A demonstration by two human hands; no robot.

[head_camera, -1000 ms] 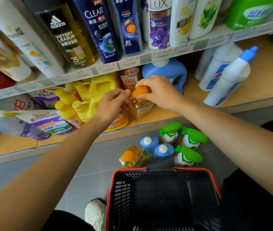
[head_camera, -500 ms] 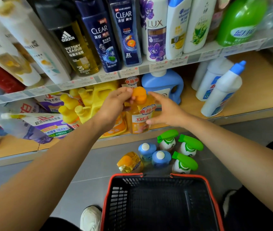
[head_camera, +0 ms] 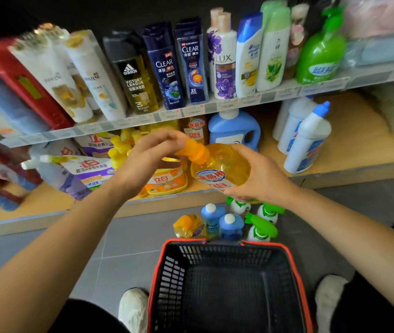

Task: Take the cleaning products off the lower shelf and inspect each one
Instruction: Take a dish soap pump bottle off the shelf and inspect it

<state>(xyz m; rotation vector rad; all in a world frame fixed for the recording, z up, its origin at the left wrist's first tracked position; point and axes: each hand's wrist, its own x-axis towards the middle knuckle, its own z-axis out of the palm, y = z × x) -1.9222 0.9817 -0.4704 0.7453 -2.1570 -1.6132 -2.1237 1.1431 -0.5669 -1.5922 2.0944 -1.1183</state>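
A clear yellow detergent bottle (head_camera: 217,168) with an orange cap is held in front of the lower shelf (head_camera: 359,169), tilted with its cap to the left. My right hand (head_camera: 261,179) grips its body from the right and below. My left hand (head_camera: 148,156) pinches the orange cap. On the lower shelf stand a blue jug (head_camera: 234,128), white bottles with blue caps (head_camera: 306,138), yellow jugs (head_camera: 121,145) and an orange refill pouch (head_camera: 167,181).
On the grey floor stand a yellow bottle (head_camera: 187,227), two blue bottles (head_camera: 222,223) and green-topped spray bottles (head_camera: 261,224). A black basket with a red rim (head_camera: 297,275) sits between my white shoes. The upper shelf holds shampoo bottles (head_camera: 167,66).
The yellow bottle came off the shelf toward me and tipped from upright to slanted. My right hand went from open beside it to gripping its body. The view tilted upward.
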